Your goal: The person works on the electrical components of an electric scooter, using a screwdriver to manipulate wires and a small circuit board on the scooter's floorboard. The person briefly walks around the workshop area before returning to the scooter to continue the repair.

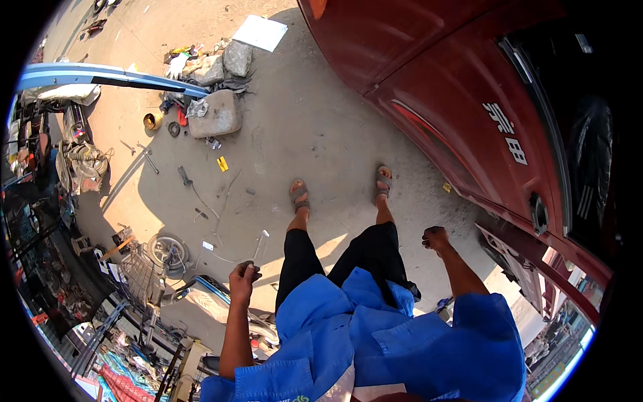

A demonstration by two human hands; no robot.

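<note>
Left hand (pixel 245 273) and right hand (pixel 435 239) are loosely closed, no object visible in either; red vehicle door (pixel 462 127) stands apart, beyond the right hand, and loose cable (pixel 260 242) near the left warrants careful footing.

Outdoors, on bare, dusty ground (pixel 321 127) scattered with small litter. Right of a squarish pale stone block (pixel 221 115), broad shade; left of the block, bright sunlight with hard-edged shadows. Just beyond the block, rough rocks (pixel 237 59) among rags and scraps, then a flat white sheet (pixel 260 33). Reaching toward the block from its left, a light-blue bar (pixel 117 74). Well left of the block, crowded heaps of scrap (pixel 84 161). Well right of the block, rising wall-like, a dark red vehicle (pixel 442 87) with a black window (pixel 593 127).
</note>
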